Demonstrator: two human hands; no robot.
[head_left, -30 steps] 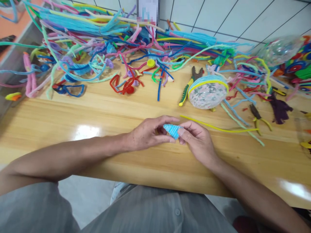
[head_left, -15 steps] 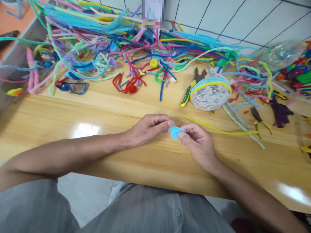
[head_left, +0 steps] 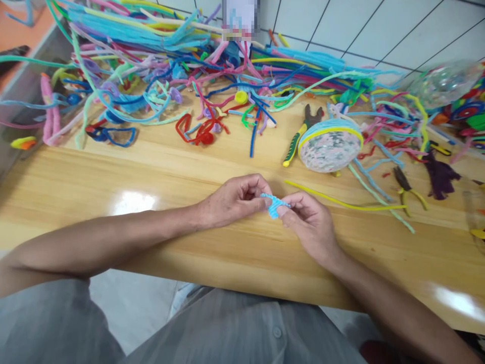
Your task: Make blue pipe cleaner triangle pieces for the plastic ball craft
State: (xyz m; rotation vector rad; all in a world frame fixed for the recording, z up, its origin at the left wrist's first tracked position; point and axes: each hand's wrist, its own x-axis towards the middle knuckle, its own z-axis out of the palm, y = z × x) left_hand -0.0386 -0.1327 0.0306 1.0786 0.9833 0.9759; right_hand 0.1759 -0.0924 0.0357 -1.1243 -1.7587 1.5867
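Observation:
Between my hands, above the wooden table, is a small light-blue piece of shaped pipe cleaner (head_left: 274, 208), ridged and roughly triangular. My left hand (head_left: 248, 197) pinches its left edge between thumb and fingers. From the other side, my right hand (head_left: 308, 220) grips it, the thumb pressed on its front. Fingertips hide part of the piece. A single yellow pipe cleaner (head_left: 341, 202) lies just beyond my right hand. Farther back sits a clear dome (head_left: 329, 149) with a yellow and light-blue rim, beside green-and-yellow pliers (head_left: 297, 141).
Tangled coloured pipe cleaners (head_left: 159, 76) cover the back of the table along the tiled wall (head_left: 341, 30). Smaller pliers (head_left: 405, 189) lie at the right, near a dark purple piece (head_left: 439, 174). A grey bin (head_left: 45, 55) stands at the left edge.
My left fingers have shifted their pinch on the light-blue piece, and its upper left edge now shows more. My right hand stays nearly in place.

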